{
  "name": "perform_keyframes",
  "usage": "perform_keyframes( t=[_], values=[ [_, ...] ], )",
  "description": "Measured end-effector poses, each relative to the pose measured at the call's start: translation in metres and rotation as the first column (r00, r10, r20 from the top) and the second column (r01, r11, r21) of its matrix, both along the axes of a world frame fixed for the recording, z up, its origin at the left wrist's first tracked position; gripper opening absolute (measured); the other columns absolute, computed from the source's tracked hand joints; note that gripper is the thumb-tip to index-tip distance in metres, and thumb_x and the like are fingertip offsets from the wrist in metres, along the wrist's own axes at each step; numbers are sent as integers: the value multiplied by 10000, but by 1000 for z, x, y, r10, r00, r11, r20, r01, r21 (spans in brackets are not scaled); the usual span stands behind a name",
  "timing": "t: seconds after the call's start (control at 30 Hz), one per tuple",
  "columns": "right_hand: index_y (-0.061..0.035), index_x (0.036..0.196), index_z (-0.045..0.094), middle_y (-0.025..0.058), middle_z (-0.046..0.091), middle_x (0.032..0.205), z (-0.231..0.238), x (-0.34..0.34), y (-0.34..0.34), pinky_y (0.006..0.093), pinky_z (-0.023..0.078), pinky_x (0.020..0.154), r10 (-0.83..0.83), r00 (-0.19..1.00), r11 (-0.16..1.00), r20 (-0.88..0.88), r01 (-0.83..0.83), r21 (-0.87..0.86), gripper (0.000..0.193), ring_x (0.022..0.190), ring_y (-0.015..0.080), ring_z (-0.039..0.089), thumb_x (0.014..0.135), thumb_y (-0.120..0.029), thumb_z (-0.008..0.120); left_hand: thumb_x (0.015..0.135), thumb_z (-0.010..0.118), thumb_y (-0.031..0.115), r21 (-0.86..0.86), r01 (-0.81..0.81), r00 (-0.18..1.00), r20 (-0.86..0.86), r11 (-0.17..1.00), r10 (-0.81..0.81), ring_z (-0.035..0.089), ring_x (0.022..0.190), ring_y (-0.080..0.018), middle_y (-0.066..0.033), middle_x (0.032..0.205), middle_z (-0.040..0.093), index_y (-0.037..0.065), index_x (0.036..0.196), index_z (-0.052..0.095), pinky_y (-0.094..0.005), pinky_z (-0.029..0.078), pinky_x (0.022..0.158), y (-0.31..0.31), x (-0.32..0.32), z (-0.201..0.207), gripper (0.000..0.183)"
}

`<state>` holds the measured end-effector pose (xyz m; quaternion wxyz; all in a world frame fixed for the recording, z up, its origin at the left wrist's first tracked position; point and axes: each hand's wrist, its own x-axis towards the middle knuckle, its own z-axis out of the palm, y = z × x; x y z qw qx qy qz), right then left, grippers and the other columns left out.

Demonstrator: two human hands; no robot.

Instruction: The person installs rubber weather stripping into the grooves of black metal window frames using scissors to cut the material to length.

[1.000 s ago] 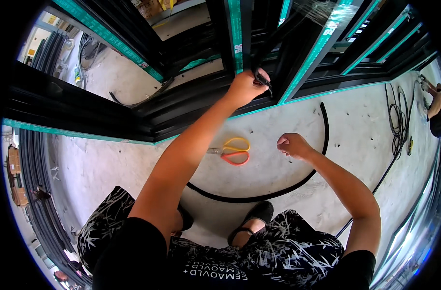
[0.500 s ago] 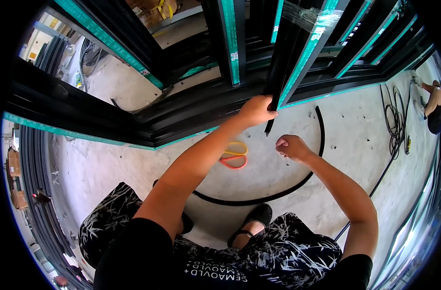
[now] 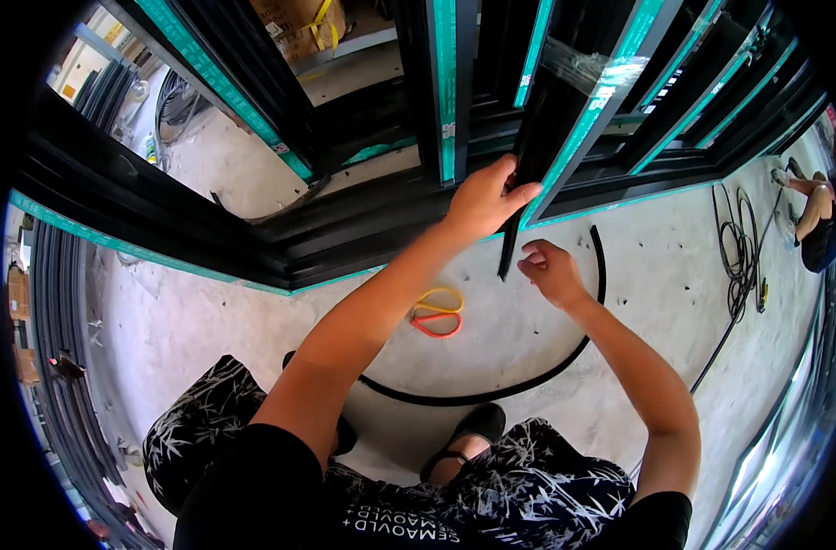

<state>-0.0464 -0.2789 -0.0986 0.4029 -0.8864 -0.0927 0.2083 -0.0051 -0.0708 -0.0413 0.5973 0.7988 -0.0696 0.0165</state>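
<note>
My left hand (image 3: 491, 199) is closed around a narrow black strip (image 3: 508, 246) at the upright of a black window or door frame (image 3: 363, 215). Below that hand, the strip's loose end hangs down in front of the pale floor. My right hand (image 3: 550, 273) is just right of this end and apart from it, fingers curled, with nothing showing between them. On the floor under my left forearm lie what look like scissors (image 3: 442, 335), with one yellow and one orange-red handle loop; the blades are hidden. A longer black strip (image 3: 525, 390) curves across the floor in front of my feet.
Green tape (image 3: 448, 110) runs along the frame bars, and clear wrap (image 3: 578, 69) binds some uprights. A coiled black cable (image 3: 740, 257) lies to the right, near another person's legs (image 3: 816, 215). Long dark profiles (image 3: 59, 312) are stacked at the left; a cardboard box (image 3: 299, 37) stands behind.
My left hand has moved up the upright, and more of the strip's end shows below it. My right hand, still curled, is a little nearer to the strip. The view has shifted slightly.
</note>
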Motion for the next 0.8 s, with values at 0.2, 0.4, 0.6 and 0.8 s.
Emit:
perform_keyframes(
  t=[0.2,0.4,0.6,0.8],
  values=[
    [-37,1224,553,147,679,984,57,18,55,402,516,724,-131,920,961,370,26,276,438,864,304,669,909,-322,660,955,617,245,-401,-104,965,182,910,191,612,746,-176,-62,811,647,21,1000,596,-308,473,685,-14,17,51,229],
    [-48,1052,512,246,639,813,58,28,88,529,442,600,-209,828,960,520,72,271,196,766,478,592,917,-183,555,912,689,99,-749,-242,950,-54,617,307,555,852,-72,1,937,642,0,1088,647,-236,451,788,-33,14,68,206],
    [-21,978,524,223,644,768,54,39,91,503,467,593,-196,798,979,570,124,163,261,733,447,613,830,-199,642,856,710,45,-691,-335,861,52,641,507,553,740,-87,-16,861,625,7,952,698,-231,450,670,-46,30,62,104],
    [-29,962,588,201,655,786,61,48,98,469,486,600,-243,787,970,567,208,126,278,735,421,626,802,-235,684,818,712,27,-611,-363,770,229,704,595,567,719,-164,-64,817,622,5,899,690,-270,455,661,-44,35,67,87]
  ],
)
